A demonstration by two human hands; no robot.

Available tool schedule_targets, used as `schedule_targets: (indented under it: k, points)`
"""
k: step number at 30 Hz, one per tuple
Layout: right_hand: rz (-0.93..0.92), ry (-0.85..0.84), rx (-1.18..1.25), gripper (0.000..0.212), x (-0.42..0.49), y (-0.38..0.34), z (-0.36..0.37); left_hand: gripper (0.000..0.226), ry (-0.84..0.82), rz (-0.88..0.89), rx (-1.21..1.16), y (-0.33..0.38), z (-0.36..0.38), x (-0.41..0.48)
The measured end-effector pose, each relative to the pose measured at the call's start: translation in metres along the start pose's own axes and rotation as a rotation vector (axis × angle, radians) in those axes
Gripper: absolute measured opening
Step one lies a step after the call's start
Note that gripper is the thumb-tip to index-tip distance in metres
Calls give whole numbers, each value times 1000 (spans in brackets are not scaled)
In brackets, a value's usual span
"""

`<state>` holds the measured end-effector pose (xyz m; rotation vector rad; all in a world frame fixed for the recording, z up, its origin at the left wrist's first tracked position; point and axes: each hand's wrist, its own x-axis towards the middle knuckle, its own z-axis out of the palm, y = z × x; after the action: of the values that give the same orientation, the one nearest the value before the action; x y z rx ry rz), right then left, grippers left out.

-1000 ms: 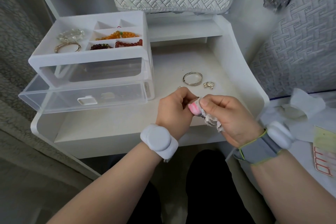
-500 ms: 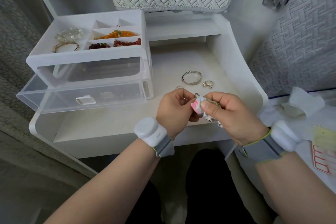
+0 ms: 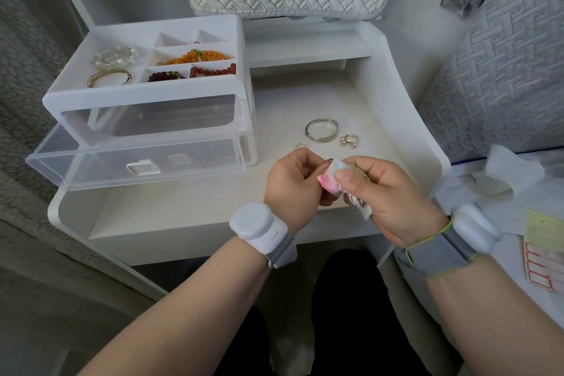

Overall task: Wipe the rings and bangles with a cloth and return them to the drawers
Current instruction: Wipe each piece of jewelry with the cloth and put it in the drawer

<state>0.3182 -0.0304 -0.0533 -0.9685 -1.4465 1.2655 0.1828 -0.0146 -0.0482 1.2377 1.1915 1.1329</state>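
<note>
Here the left hand [image 3: 293, 180] curls its fingers around a small metal ring [image 3: 328, 160], mostly hidden. The right hand [image 3: 387, 192] pinches a soft, crumpled pink-and-white cloth [image 3: 331, 180] against it, above the front of the smooth white table [image 3: 305, 94]. A round silver bangle [image 3: 322, 133] lies behind the hands. The clear plastic drawer [image 3: 134, 162] stands pulled out. Since a second ago the hands have barely shifted, and the bangle has stayed put.
</note>
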Motion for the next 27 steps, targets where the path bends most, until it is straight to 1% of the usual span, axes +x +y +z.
schedule_targets:
  k: [2,5,8,9,12,14,16,18,20,23,25,27]
  points:
    - [18,-21,21,28,-1,-3,-2,18,-13,-61,-54,0,1,1]
    - [49,-15,43,30,-1,-5,-4,15,-43,-97,-85,-1,2,1]
    - [95,40,59,14,0,-9,-1,12,-39,-11,44,-1,1,1]
    - [105,49,63,14,0,-10,1,14,-34,38,102,-2,0,1]
    - [131,115,95,27,0,-14,6,16,4,176,192,-6,-3,0]
    - [191,152,111,33,1,-16,8,16,31,241,229,-10,-3,-1]
    - [274,152,74,38,4,-17,9,16,45,263,261,-13,-1,-2]
    - [334,144,64,40,5,-18,9,16,54,241,250,-12,1,-3]
    - [299,92,87,40,4,-17,8,17,59,236,240,-10,1,-3]
    - [179,-39,164,38,0,-16,5,23,57,228,257,-9,-2,0]
    - [141,-102,177,36,-2,-12,1,22,43,167,221,-9,-3,1]
    - [139,-119,193,29,-3,-10,-3,21,14,54,100,-8,-3,3]
